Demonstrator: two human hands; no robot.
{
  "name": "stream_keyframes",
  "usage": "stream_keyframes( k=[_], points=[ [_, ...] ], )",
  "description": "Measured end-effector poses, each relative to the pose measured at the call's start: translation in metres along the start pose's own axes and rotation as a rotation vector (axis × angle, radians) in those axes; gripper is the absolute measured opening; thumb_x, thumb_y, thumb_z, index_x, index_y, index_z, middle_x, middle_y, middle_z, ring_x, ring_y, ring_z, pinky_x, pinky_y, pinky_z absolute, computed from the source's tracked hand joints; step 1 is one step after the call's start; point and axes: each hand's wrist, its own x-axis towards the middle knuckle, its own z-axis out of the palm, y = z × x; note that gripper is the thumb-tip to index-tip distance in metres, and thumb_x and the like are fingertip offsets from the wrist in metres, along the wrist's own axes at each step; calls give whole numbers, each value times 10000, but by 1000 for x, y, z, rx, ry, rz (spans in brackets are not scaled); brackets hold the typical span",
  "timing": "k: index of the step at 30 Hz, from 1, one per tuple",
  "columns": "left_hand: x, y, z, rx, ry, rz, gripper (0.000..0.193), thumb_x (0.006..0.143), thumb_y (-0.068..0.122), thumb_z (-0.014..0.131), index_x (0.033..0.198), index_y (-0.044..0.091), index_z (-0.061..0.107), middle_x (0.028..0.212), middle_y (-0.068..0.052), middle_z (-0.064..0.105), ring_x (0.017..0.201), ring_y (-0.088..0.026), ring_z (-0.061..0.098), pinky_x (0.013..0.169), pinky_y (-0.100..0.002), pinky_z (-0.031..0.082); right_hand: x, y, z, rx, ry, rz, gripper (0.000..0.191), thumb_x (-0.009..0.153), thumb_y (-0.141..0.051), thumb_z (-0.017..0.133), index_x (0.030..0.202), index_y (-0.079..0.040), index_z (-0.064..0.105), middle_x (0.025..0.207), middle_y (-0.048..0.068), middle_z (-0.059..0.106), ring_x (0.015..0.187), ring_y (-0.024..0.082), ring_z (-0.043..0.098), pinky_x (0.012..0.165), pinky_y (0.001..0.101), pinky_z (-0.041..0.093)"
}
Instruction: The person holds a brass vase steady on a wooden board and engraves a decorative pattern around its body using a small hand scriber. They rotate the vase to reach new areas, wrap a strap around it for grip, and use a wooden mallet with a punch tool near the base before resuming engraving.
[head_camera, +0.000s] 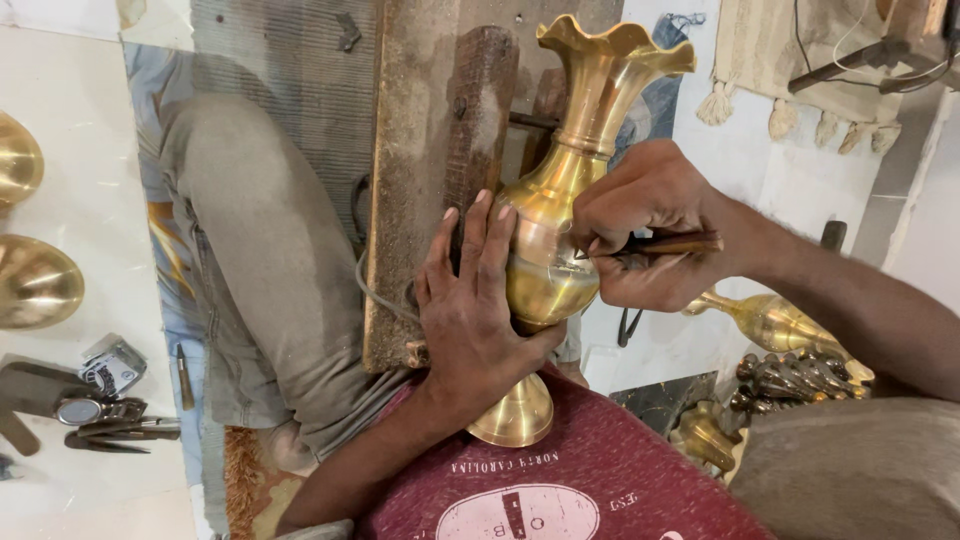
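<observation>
Brass vase (560, 230), fluted rim at top, round belly at mid-height, flared foot at bottom; it rests tilted against a rough wooden block (440, 150) and over the person's lap. Belly partly covered by both hands; foot half hidden behind the left wrist.

Left hand (475, 300): fingers (485, 235) stretched nearly flat and close together, pressed along the left flank of the vase belly, thumb wrapped under toward the stem. Palm side not visible.

Right hand (645, 235): fingers curled tight round a slim dark tool with a wooden handle (675, 245). Working tip is buried under the knuckles where it meets the vase shoulder; its shape cannot be made out.

Surroundings: grey trouser leg (260, 270) stretched out to the left of the block; red printed shirt (570, 480) at bottom edge. Two rounded brass pieces (35, 280) at far left, cut off by the frame. Small hand tools and a metal tin (105, 385) lie on the pale floor (90, 150) at lower left, too small to tell apart. Second brass vase (775, 322) lies on its side beneath the right forearm, largely hidden by it, with a cluster of dark metal parts (800, 375) just beside. Fringed cloth (790, 60) at upper right, partly out of view. Black cable (380, 295) loops beside the block near the left hand.
</observation>
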Motion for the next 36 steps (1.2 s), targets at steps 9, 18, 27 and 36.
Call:
stream_keyframes(
  k=[9,18,27,36],
  points=[
    [1,1,2,30,2,12,1254,597,373,932,1605,117,232,1647,-182,325,1498,-475,321,1167,-637,297,-12,5,4,-4,45,-41,236,689,61,627,639,-45,423,626,46,594,431,92,485,400,306,286],
    [2,5,5,37,32,29,1269,619,393,946,1615,114,212,1651,-179,336,1507,-482,331,1186,-638,301,-25,8,10,-87,140,-130,218,705,59,640,668,-36,447,714,121,658,492,156,602,413,294,404],
    [1,7,7,59,1,-12,1295,568,400,952,1594,109,218,1654,-176,330,1508,-478,319,1167,-636,294,-36,10,17,-134,211,-174,230,699,60,651,668,-43,448,684,102,634,486,187,592,425,314,415],
    [1,6,11,78,-27,0,1286,614,419,951,1598,78,197,1657,-213,305,1529,-471,278,1207,-633,257,-49,14,26,-142,290,-181,246,663,68,649,649,-65,442,675,85,628,447,164,521,406,327,355]
  ],
)
